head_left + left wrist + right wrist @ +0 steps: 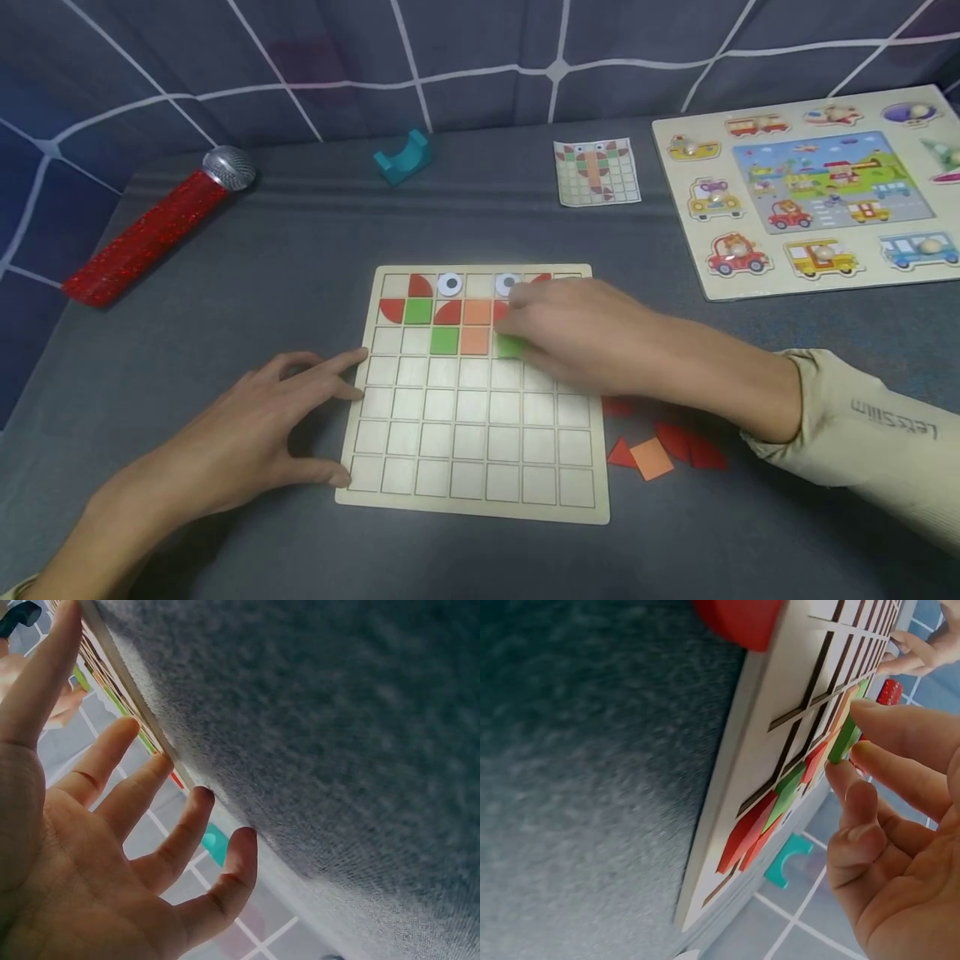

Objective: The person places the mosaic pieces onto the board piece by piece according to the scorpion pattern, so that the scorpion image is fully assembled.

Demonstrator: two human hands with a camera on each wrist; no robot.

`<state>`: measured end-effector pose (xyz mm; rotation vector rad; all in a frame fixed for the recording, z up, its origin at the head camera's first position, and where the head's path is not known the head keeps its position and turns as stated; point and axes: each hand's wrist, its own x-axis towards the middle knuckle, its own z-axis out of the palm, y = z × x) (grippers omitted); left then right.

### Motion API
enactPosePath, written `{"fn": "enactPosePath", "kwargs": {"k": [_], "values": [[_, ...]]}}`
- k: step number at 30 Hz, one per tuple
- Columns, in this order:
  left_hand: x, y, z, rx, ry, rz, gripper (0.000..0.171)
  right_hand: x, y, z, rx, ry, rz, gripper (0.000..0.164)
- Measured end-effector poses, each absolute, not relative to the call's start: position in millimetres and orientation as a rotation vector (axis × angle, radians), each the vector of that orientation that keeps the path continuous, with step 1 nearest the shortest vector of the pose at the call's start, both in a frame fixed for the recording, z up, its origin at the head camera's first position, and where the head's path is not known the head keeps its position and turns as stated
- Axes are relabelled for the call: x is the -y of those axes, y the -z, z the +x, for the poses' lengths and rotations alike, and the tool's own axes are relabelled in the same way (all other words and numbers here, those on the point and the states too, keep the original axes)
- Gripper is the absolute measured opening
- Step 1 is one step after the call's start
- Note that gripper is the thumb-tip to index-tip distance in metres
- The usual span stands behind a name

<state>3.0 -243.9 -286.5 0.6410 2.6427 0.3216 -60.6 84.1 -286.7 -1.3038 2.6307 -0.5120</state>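
A square wooden grid board (465,433) lies on the dark table, with red quarter-round, green and orange tiles and two eye tiles in its upper rows. With fingers spread, my left hand (255,429) rests against the board's left edge, thumb near the lower corner. My right hand (577,333) is over the upper right of the grid and pinches a green square tile (844,739) between thumb and fingers. In the head view that tile (510,346) shows beside the lower orange tile (474,340), partly covered by the fingers. The hand also hides some right-hand cells.
Right of the board lie loose red tiles (692,447) and an orange square (652,459). Behind it are a pattern card (597,187) and a teal arch block (405,158). A red glittery microphone (153,233) lies far left; a vehicle puzzle (686,242) stands far right.
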Motion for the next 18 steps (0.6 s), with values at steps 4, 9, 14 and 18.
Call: {"fn": "enactPosePath", "kwargs": {"k": [4, 9, 14, 18], "values": [[244.0, 286.2, 3.8, -2.654, -0.328, 0.656, 0.082, -78.7, 287.3, -60.2, -2.652, 0.498, -1.314, 0.011], [243.9, 285.9, 3.6, -2.656, -0.326, 0.664, 0.082, -76.2, 287.8, -59.3, -2.670, 0.463, -1.304, 0.009], [243.6, 286.2, 3.1, -2.650, -0.318, 0.653, 0.083, -75.5, 288.4, -59.2, -2.686, 0.461, -1.297, 0.009], [243.2, 286.4, 3.4, -2.646, -0.310, 0.634, 0.083, -74.9, 289.1, -59.1, -2.686, 0.469, -1.287, 0.009]]}}
